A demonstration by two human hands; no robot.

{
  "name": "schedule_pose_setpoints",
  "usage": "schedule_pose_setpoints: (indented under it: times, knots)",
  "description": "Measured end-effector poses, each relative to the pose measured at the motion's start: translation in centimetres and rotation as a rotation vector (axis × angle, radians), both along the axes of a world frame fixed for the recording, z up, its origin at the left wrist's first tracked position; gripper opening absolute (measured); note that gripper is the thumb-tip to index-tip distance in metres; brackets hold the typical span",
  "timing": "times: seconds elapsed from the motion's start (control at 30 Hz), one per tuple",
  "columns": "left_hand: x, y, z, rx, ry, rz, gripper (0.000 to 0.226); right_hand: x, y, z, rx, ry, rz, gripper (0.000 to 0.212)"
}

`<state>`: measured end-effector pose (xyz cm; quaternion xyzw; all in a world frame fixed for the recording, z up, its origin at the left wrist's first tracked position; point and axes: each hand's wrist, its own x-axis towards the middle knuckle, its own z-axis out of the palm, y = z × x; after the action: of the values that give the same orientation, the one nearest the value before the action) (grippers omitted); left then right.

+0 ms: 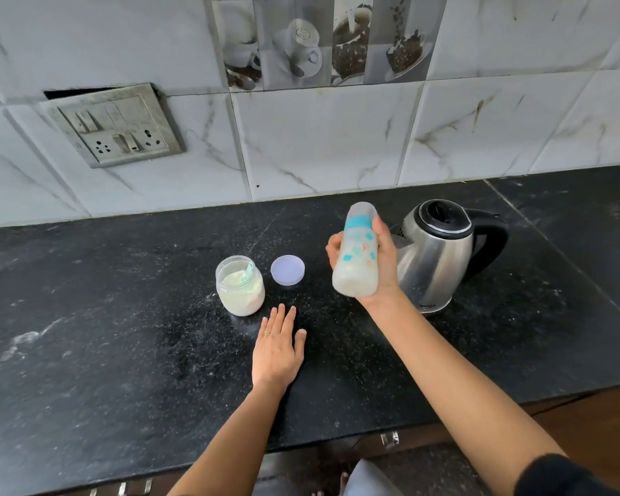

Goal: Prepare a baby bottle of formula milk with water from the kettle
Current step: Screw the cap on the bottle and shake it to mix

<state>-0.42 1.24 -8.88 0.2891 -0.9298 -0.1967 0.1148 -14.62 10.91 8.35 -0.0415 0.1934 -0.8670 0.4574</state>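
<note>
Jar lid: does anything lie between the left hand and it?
Nothing visible does. The left hand rests flat on the counter, and the lid lies just beyond its fingertips, beside the open powder jar, with bare counter between.

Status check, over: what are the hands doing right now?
Right hand gripping capped baby bottle, milky inside, tilted, above counter. Left hand flat on counter, empty. Nothing in the way.

Single head-height view, angled down and forward over the counter (122, 334).
</note>
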Motion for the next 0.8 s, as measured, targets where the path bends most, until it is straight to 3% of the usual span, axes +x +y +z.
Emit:
schedule_pose_setpoints:
  times: [0.07, 0.17, 0.3, 0.33, 0.47, 0.53, 0.67, 0.8]
  knots:
    - [0.0, 0.0, 0.0, 0.005, -0.003, -0.003, 0.054, 0.2, -0.2, -0.1, -0.012, -0.098, -0.017, 0.035]
    - [0.0, 0.1, 0.1, 0.019, 0.014, -0.001, 0.054, 1.1, -0.3, -1.2, 0.021, 0.042, 0.124, 0.037]
    - [0.0, 0.1, 0.0, 0.008, 0.005, -0.003, 0.054, 0.0, -0.4, -1.4, -0.109, -0.102, 0.223, 0.099]
    - [0.0, 0.1, 0.0, 0.008, 0.006, -0.001, 0.054, -0.2, -0.6, -1.2, -0.132, -0.116, 0.237, 0.100]
    - [0.0, 0.0, -0.1, 0.010, 0.007, -0.001, 0.054, 0.6, -0.3, -1.9, -0.100, 0.120, 0.272, 0.060]
    - [0.0, 0.0, -0.1, 0.008, 0.013, 0.000, 0.054, 0.5, -0.5, -1.0, -0.070, 0.169, 0.232, 0.056]
    - [0.1, 0.0, 0.0, 0.009, 0.013, 0.003, 0.053, -0.4, -1.0, -0.3, -0.050, 0.018, 0.188, 0.061]
    - [0.1, -0.1, -0.1, 0.009, 0.006, -0.002, 0.054, 1.6, -0.5, -0.8, -0.005, 0.231, 0.197, 0.040]
